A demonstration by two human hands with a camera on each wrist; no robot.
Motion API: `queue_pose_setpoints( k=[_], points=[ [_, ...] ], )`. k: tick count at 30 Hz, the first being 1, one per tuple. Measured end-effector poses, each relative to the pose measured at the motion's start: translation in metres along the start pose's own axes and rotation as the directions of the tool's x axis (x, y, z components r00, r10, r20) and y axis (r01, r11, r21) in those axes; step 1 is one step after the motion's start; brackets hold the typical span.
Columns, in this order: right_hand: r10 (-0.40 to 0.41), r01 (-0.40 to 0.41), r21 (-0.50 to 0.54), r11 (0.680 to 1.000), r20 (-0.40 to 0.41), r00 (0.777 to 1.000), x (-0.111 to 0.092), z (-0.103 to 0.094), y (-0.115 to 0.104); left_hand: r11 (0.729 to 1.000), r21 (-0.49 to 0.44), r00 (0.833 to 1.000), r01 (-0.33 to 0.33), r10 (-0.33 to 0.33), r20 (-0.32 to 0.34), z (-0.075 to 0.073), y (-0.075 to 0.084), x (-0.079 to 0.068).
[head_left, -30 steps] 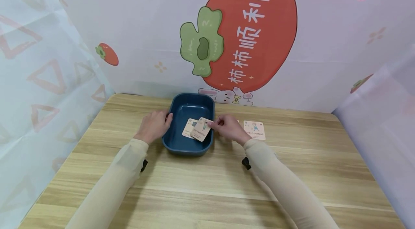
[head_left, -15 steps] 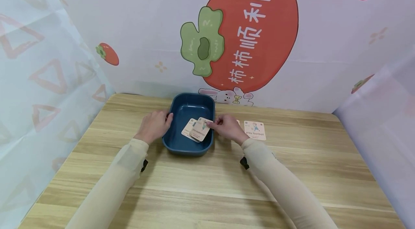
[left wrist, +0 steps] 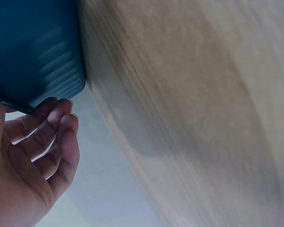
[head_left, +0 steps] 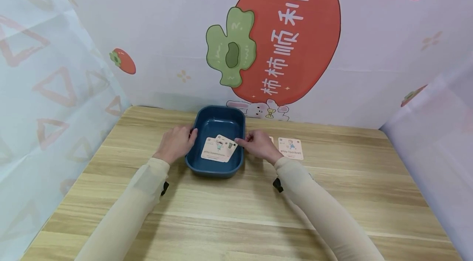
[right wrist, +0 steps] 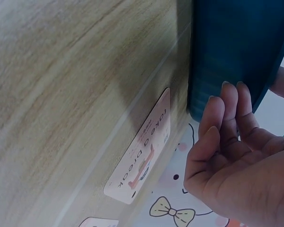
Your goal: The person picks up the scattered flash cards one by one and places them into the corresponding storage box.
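A dark blue tray (head_left: 199,166) stands at the back of the table. My left hand (head_left: 175,144) grips its left side, thumb over the rim and fingers against the outer wall. On the opposite side my right hand (head_left: 261,146) has the rim between thumb and fingers; in the right wrist view the fingers (right wrist: 230,101) lie along the outer wall. Two picture cards overlap inside the tray. The upper card (head_left: 215,152) appears to read "play badminton" and partly covers the lower card (head_left: 232,145), whose corner reaches my right fingertips.
A "play football" card (head_left: 290,148) lies on the wooden table (head_left: 229,220) right of the tray. Beside it a "take a break" card (right wrist: 144,149) is mostly hidden behind my right hand in the head view. A printed backdrop (head_left: 166,47) rises behind the table.
The badminton card, pinched in my right hand before, has left the fingers. It has turned and lies farther left on the other card in the tray. Both hands have barely moved.
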State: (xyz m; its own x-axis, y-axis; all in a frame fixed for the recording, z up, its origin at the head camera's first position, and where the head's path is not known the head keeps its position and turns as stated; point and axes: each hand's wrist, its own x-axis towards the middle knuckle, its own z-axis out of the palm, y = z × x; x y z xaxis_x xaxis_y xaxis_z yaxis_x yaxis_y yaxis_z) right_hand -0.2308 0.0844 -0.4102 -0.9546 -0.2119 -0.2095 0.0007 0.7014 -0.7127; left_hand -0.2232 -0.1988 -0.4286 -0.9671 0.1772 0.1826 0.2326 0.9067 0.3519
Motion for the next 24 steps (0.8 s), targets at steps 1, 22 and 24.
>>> queue_pose_setpoints(
  k=[1, 22, 24],
  points=[
    [-0.001, 0.001, 0.0, 1.0, 0.0, 1.0, -0.001, 0.0, 0.0, 1.0, -0.001, 1.0, 0.002, -0.002, 0.001, 0.0, 0.0, 0.0],
    [-0.058, 0.058, 0.029, 0.998, -0.001, 0.998, -0.014, -0.022, 0.014, 1.0, -0.004, 1.0, 0.015, -0.015, 0.012, 0.001, 0.0, 0.001],
    [-0.066, 0.067, 0.021, 0.998, -0.012, 0.998, -0.016, -0.025, 0.016, 1.0, 0.001, 1.0, 0.013, -0.013, 0.009, 0.0, 0.001, 0.001]
  ],
)
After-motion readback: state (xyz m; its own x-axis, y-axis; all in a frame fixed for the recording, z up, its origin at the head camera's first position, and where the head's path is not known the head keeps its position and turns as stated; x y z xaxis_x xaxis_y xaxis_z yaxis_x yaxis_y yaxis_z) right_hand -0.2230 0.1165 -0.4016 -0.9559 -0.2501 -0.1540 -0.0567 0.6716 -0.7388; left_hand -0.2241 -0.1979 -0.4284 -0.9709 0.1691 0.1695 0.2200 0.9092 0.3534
